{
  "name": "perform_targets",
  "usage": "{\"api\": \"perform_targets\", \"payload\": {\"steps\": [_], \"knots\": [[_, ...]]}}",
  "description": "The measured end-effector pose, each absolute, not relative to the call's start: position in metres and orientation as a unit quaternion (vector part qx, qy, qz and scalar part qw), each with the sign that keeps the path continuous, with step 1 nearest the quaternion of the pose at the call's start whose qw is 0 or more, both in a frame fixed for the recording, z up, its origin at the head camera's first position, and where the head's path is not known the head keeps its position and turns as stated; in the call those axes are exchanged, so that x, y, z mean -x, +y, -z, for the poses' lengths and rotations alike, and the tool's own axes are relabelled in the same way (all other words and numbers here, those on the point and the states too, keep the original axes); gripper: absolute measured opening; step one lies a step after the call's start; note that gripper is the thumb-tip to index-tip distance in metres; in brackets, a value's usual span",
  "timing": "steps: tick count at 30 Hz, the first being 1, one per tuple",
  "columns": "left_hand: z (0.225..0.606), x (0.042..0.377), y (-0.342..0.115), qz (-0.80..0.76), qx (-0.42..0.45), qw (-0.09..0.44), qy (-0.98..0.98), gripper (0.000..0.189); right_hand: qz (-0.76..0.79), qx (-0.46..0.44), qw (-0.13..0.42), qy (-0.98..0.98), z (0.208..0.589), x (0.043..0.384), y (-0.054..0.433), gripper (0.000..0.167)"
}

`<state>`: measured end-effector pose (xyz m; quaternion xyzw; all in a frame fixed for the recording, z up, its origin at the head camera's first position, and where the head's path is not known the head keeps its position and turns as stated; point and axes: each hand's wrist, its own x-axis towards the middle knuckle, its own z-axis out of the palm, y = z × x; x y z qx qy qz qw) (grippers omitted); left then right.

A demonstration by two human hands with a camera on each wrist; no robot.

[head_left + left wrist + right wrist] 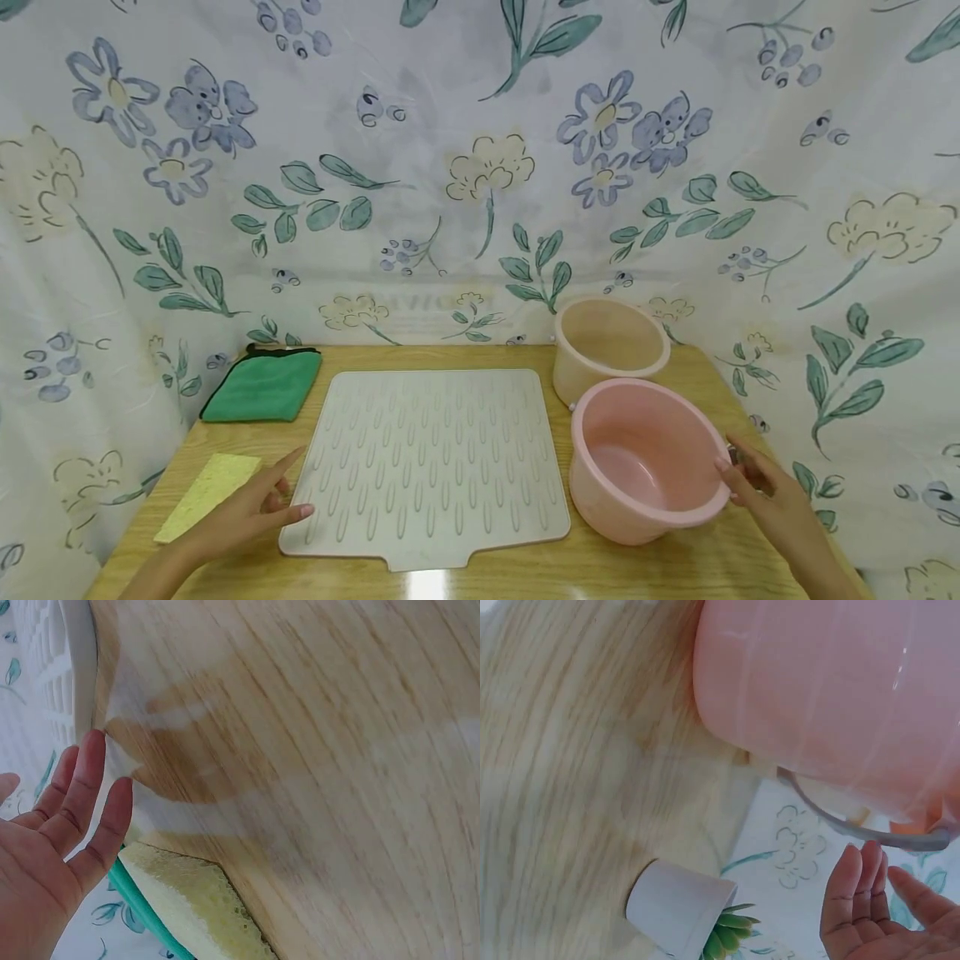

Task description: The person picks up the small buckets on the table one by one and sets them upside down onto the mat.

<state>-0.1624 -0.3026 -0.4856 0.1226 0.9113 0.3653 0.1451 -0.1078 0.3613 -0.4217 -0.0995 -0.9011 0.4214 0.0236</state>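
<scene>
A pink bucket (611,504) stands on the right side of the table, tilted a little toward the right hand (768,492). That hand's thumb overlaps the bucket's rim in the head view. In the right wrist view its fingers are nearly straight, with fingertips right at the grey handle (855,831). The left hand (243,512) hovers by the left edge of a white ridged mat (427,467), fingers extended and nothing held. Beside it lies a yellow sponge (210,496), also seen below the left fingers in the left wrist view.
A cream bucket (572,371) stands behind the pink one. At the back left lies a green pouch (262,387) with dark edging. A small white pot (679,907) with a green plant shows in the right wrist view. Floral curtain (420,208) surrounds the wooden table.
</scene>
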Motion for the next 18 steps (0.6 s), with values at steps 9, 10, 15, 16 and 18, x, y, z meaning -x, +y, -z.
{"api": "perform_targets", "payload": {"steps": [9,10,15,16,18], "knots": [[0.494,0.162,-0.304,-0.366,-0.133,0.145,0.91,0.09,-0.559,0.139,-0.031,-0.817,0.425,0.099,0.357,0.071],[0.495,0.162,-0.305,-0.364,-0.133,0.148,0.91,0.09,-0.584,0.148,-0.041,-0.797,0.426,0.098,0.356,0.071],[0.5,0.162,-0.307,-0.355,-0.155,0.142,0.911,0.087,-0.681,0.166,-0.065,-0.71,0.431,0.093,0.35,0.073],[0.501,0.162,-0.308,-0.353,-0.16,0.139,0.911,0.086,-0.697,0.16,-0.06,-0.696,0.432,0.092,0.349,0.072],[0.503,0.162,-0.308,-0.348,-0.167,0.131,0.913,0.085,-0.726,0.14,-0.048,-0.671,0.434,0.089,0.347,0.066]]}}
